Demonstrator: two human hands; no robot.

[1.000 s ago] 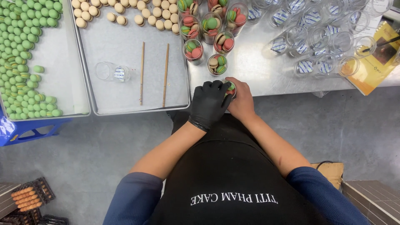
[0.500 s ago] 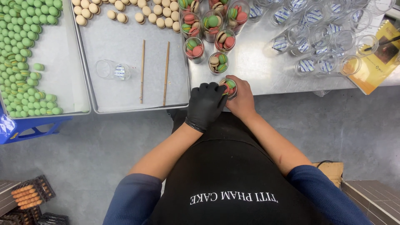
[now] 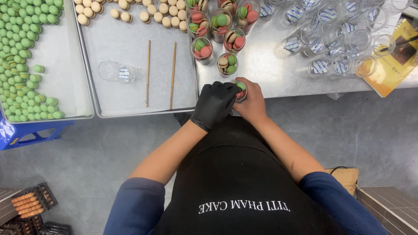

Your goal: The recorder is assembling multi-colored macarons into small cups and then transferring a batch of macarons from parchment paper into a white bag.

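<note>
Right at the near edge of the steel table (image 3: 278, 78), both hands meet over a single clear cup (image 3: 240, 90) packed with green and red macarons. The left hand (image 3: 214, 104), in a black glove, curls over the cup from the left with its fingers bent across the rim, touching the top of it. The bare right hand (image 3: 251, 103) wraps the cup's far side, fingers closed round the wall, so the cup is gripped between the two hands and only a sliver of its filling shows. Just beyond it, further in from the edge, stands a cluster of filled cups (image 3: 217, 30), each holding red, green and brown shells. Toward the right end of the table lies a crowd of empty clear cups (image 3: 331, 39), some lying on their sides, and past them, near the right edge, a yellow booklet (image 3: 392, 65). On the left half sits a metal tray (image 3: 130, 95) with two wooden sticks (image 3: 160, 74) lying parallel on it, one empty cup (image 3: 114, 72) on its side beside them, and beige macarons (image 3: 130, 11) lined up along its far edge. Against that tray's left side, another tray (image 3: 65, 78) carries a mass of green macarons (image 3: 21, 52).
</note>
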